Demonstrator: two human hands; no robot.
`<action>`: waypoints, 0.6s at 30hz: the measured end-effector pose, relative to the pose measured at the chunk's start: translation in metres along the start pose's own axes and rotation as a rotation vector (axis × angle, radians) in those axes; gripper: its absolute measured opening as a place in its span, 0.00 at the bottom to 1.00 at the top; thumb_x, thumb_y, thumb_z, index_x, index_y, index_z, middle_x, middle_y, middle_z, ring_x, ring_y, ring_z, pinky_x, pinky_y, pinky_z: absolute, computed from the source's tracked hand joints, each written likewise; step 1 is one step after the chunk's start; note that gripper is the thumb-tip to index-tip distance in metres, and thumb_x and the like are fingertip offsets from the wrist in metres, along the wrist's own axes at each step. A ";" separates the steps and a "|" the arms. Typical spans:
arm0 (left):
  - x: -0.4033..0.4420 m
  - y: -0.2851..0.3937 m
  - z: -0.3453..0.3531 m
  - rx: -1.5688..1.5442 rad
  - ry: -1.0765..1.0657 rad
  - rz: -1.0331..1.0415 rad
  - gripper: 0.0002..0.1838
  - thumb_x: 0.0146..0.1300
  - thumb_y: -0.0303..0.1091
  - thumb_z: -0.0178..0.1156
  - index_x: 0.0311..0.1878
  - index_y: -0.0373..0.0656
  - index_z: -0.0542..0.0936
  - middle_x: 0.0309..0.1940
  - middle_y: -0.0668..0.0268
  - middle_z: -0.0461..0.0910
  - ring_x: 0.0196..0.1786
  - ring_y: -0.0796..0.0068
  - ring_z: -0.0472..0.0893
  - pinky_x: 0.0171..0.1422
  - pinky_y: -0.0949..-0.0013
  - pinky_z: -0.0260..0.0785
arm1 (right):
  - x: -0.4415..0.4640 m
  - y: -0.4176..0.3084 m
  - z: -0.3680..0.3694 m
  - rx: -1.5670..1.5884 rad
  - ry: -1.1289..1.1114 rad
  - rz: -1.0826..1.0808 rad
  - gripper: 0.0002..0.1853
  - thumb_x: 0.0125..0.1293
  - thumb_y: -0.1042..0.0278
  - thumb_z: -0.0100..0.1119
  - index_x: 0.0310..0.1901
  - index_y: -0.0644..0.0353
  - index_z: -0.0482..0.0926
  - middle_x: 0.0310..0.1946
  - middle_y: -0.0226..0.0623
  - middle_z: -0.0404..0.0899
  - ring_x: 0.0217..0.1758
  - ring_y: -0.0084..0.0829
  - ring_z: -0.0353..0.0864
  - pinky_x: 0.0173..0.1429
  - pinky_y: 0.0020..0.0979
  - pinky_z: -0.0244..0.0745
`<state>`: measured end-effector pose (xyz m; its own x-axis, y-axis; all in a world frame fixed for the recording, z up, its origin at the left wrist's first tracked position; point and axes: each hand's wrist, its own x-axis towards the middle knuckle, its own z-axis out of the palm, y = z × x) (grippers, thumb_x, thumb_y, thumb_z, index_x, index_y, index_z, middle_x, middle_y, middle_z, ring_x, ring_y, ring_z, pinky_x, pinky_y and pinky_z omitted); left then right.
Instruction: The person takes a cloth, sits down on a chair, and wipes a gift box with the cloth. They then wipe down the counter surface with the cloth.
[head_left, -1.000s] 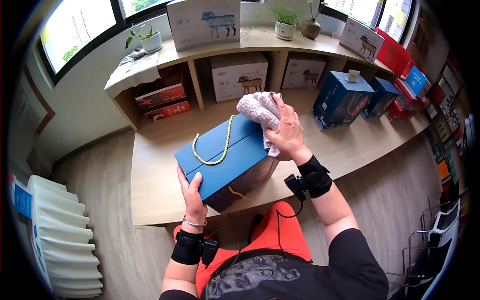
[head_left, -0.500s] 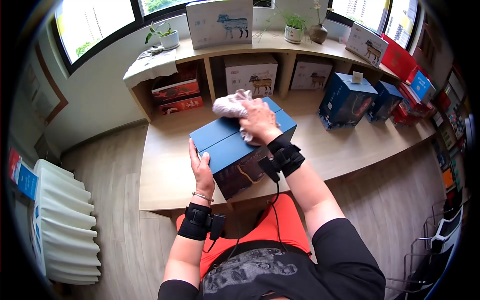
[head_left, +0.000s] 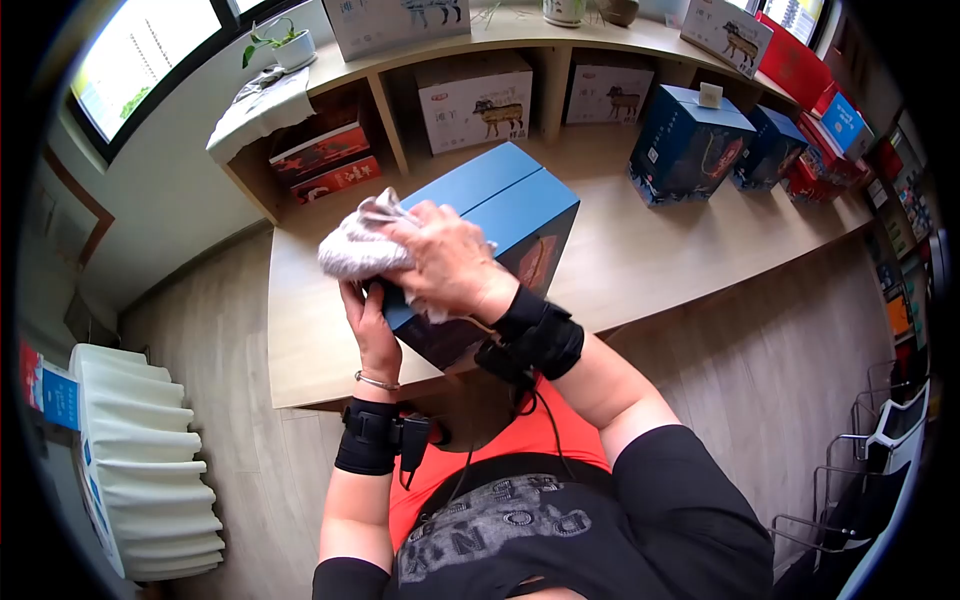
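Observation:
A blue box [head_left: 510,205] with a dark printed side stands on the wooden desk [head_left: 620,270] in front of me. My right hand [head_left: 450,262] presses a pale, crumpled cloth [head_left: 360,245] on the near left part of the box top, its fingers bent over the fabric. At the box's left end, my left hand [head_left: 372,325] rests against the side and steadies it; the cloth hides some of its fingers. Most of the yellow cord handle is out of sight under the cloth and right hand.
Two more blue boxes [head_left: 690,145] [head_left: 768,148] and red boxes [head_left: 815,170] stand at the right. White cartons [head_left: 475,105] and red packages [head_left: 325,160] sit in the shelf behind. A pleated white cloth cover [head_left: 150,460] is at the left, chairs [head_left: 895,420] at the right.
My right hand has wiped the cloth leftward across the box top, from its far right end to its near left end. My left hand stays at the box's left end.

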<state>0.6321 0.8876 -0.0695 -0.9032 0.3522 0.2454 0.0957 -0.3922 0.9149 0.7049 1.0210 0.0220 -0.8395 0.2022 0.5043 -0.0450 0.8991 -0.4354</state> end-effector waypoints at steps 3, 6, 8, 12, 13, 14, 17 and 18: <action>-0.002 0.014 0.007 0.078 -0.057 0.063 0.33 0.67 0.25 0.44 0.74 0.32 0.48 0.75 0.54 0.49 0.76 0.64 0.51 0.78 0.65 0.42 | 0.005 0.087 -0.033 -0.319 0.130 0.272 0.25 0.55 0.48 0.64 0.55 0.43 0.79 0.48 0.46 0.74 0.50 0.45 0.76 0.54 0.44 0.75; 0.002 0.013 0.003 0.296 -0.079 0.137 0.31 0.66 0.25 0.44 0.73 0.31 0.52 0.74 0.52 0.49 0.76 0.62 0.51 0.78 0.64 0.39 | -0.004 0.149 -0.062 -0.394 0.189 0.533 0.29 0.57 0.42 0.61 0.61 0.37 0.74 0.48 0.46 0.75 0.55 0.46 0.76 0.56 0.44 0.74; 0.004 0.018 0.002 0.629 -0.089 0.265 0.30 0.66 0.27 0.45 0.72 0.33 0.56 0.74 0.49 0.48 0.76 0.59 0.51 0.78 0.62 0.40 | -0.016 0.151 -0.061 -0.408 0.218 0.464 0.29 0.56 0.41 0.62 0.60 0.36 0.75 0.47 0.46 0.75 0.52 0.46 0.78 0.56 0.43 0.74; 0.025 0.037 0.004 1.403 -0.271 0.369 0.28 0.64 0.32 0.49 0.69 0.42 0.64 0.69 0.58 0.61 0.74 0.57 0.57 0.75 0.49 0.47 | -0.029 0.102 -0.039 -0.350 0.251 0.190 0.25 0.55 0.45 0.64 0.55 0.38 0.80 0.47 0.42 0.76 0.51 0.43 0.78 0.53 0.43 0.74; 0.032 0.033 0.005 1.496 -0.307 0.427 0.26 0.64 0.33 0.51 0.66 0.42 0.66 0.66 0.59 0.67 0.71 0.56 0.62 0.73 0.45 0.50 | -0.030 0.090 -0.028 -0.271 0.276 0.108 0.26 0.50 0.46 0.66 0.53 0.40 0.81 0.47 0.46 0.75 0.51 0.45 0.76 0.54 0.44 0.74; 0.036 0.041 0.011 1.518 -0.415 0.587 0.20 0.62 0.36 0.55 0.57 0.40 0.72 0.52 0.57 0.75 0.57 0.54 0.74 0.60 0.47 0.64 | -0.036 0.068 -0.023 -0.254 0.289 0.087 0.26 0.49 0.47 0.67 0.52 0.41 0.82 0.47 0.46 0.75 0.50 0.45 0.77 0.53 0.43 0.75; 0.042 0.041 0.030 1.662 -0.521 0.209 0.27 0.71 0.50 0.46 0.69 0.52 0.64 0.73 0.62 0.57 0.77 0.58 0.51 0.73 0.35 0.38 | -0.049 0.042 -0.007 -0.228 0.367 -0.025 0.24 0.47 0.50 0.69 0.50 0.42 0.83 0.45 0.46 0.76 0.46 0.45 0.77 0.49 0.40 0.77; 0.048 0.019 0.016 1.548 -0.385 0.731 0.20 0.62 0.44 0.58 0.55 0.47 0.75 0.48 0.57 0.77 0.54 0.51 0.76 0.55 0.50 0.69 | -0.048 0.051 -0.010 -0.181 0.416 -0.056 0.26 0.44 0.52 0.71 0.49 0.41 0.82 0.46 0.46 0.75 0.44 0.44 0.78 0.47 0.41 0.77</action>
<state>0.5971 0.9108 -0.0351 -0.3765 0.7418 0.5549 0.8825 0.4695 -0.0288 0.7484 1.0605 -0.0171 -0.5479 0.2569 0.7961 0.0424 0.9590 -0.2803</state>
